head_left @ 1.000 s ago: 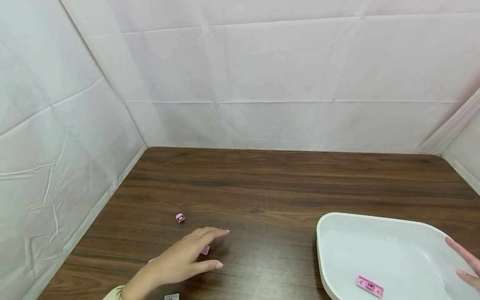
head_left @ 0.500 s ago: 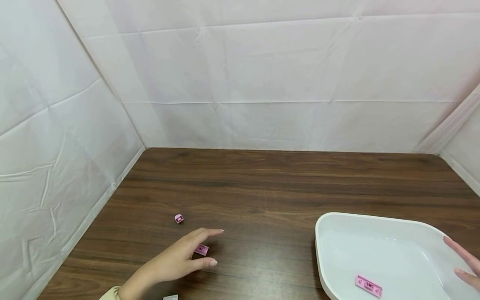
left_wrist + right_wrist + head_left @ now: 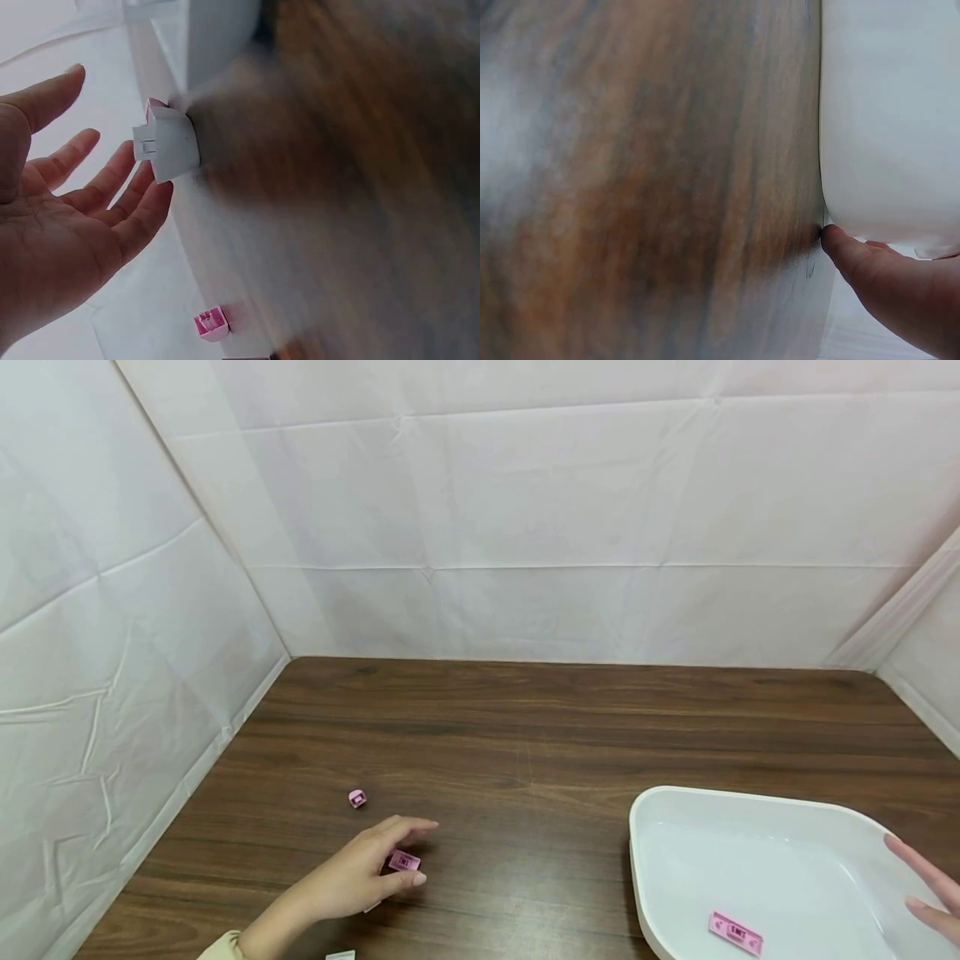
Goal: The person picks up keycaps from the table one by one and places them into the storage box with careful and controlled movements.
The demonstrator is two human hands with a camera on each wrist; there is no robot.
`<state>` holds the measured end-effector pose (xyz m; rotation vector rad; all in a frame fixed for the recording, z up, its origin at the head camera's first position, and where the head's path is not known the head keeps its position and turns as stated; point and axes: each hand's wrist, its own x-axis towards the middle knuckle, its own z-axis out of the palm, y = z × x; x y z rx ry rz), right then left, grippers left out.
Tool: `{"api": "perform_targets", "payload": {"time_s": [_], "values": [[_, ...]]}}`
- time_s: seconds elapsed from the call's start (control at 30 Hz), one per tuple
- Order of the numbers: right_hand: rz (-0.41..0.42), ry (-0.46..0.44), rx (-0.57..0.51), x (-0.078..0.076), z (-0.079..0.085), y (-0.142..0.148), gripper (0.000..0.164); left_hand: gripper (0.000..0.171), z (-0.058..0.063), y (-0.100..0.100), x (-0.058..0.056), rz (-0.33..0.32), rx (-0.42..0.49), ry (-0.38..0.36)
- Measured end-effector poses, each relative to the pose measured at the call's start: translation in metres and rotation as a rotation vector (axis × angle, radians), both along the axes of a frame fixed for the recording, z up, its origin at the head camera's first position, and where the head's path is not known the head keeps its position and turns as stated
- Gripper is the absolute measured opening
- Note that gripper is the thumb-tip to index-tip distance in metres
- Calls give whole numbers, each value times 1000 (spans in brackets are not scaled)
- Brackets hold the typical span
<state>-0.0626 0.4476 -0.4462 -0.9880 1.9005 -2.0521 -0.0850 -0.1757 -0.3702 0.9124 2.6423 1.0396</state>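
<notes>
My left hand (image 3: 360, 881) is low over the wooden table, thumb and fingers spread around a small pink plastic piece with raised markings (image 3: 405, 860). Its fingers are loosely bent and grip nothing. In the left wrist view a white block-shaped piece (image 3: 174, 142) overlaps those fingertips. A small rounded pink piece (image 3: 357, 798) lies farther back. At the right edge my right hand (image 3: 933, 885) rests at the white tray (image 3: 742, 796), fingers extended by its rim. A digit (image 3: 847, 244) touches the tray's lower corner in the right wrist view.
Inside the tray lies a flat oblong pink piece (image 3: 736, 933) with dark markings. A pale piece (image 3: 341, 955) shows at the bottom edge of the head view. White cloth walls (image 3: 480, 510) stand behind and beside the brown wooden table (image 3: 525, 727).
My left hand has drawn slightly back and to the left, its fingers bending a little more, so more of the marked pink piece shows. The right hand and tray have stayed put.
</notes>
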Motion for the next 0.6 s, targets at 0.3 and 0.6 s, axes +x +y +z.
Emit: {"api": "perform_targets", "payload": {"time_s": [0.3,0.6], "values": [[9,-4,-15,-1,-3,3,71,38,0,-1,0,4,13,-42],[-44,-26,88,0,-3,7,74,36,-1,-1,-1,-40,-16,15]]}}
